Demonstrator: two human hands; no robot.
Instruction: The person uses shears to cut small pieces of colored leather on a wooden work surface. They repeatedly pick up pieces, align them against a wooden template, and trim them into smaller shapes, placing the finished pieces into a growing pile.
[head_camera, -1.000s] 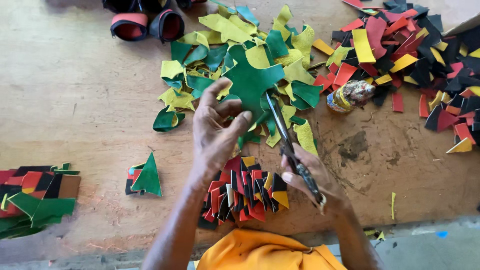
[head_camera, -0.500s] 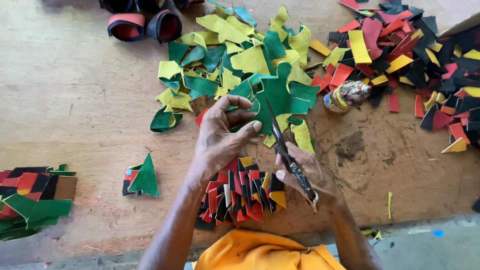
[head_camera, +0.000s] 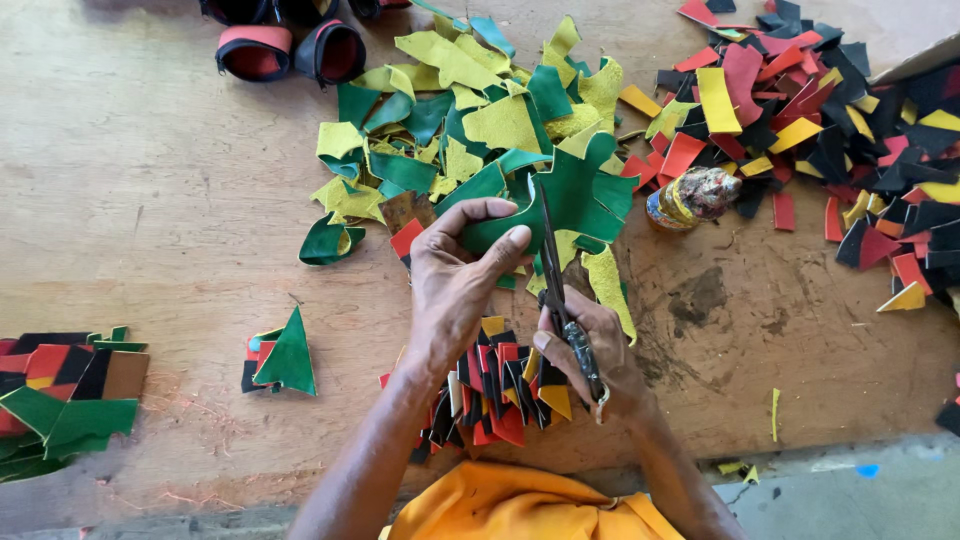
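The work surface is a worn brown wooden tabletop (head_camera: 150, 200) with scratches and a dark stain right of the middle. Along its near edge a strip of grey floor (head_camera: 860, 490) shows, with a small blue mark on it.

The left hand (head_camera: 455, 285) holds a large dark green leather piece (head_camera: 570, 195) above the middle of the tabletop, with the thumb on top and the fingers curled under its lower edge. The right hand (head_camera: 590, 355) is closed around the handles of long dark metal scissors (head_camera: 555, 270), and the blades point away from the person into the green piece. How far the blades are apart, I cannot tell.

Behind the hands, toward the far edge, lies a loose heap of green and yellow leather scraps (head_camera: 450, 110). At the far right corner is a wide spread of black, red and yellow cut pieces (head_camera: 850, 120), and near it a small shiny crumpled wrapper (head_camera: 690, 195). Under the wrists, at the near edge, stands a packed bundle of red, black and yellow pieces (head_camera: 495, 385). To the left of it lies a small green triangular piece (head_camera: 290, 355), and at the left edge a flat stack of mixed colours (head_camera: 60, 390). At the far edge lie two red and black rolled pieces (head_camera: 290, 50). An orange garment (head_camera: 520, 510) shows at the bottom.
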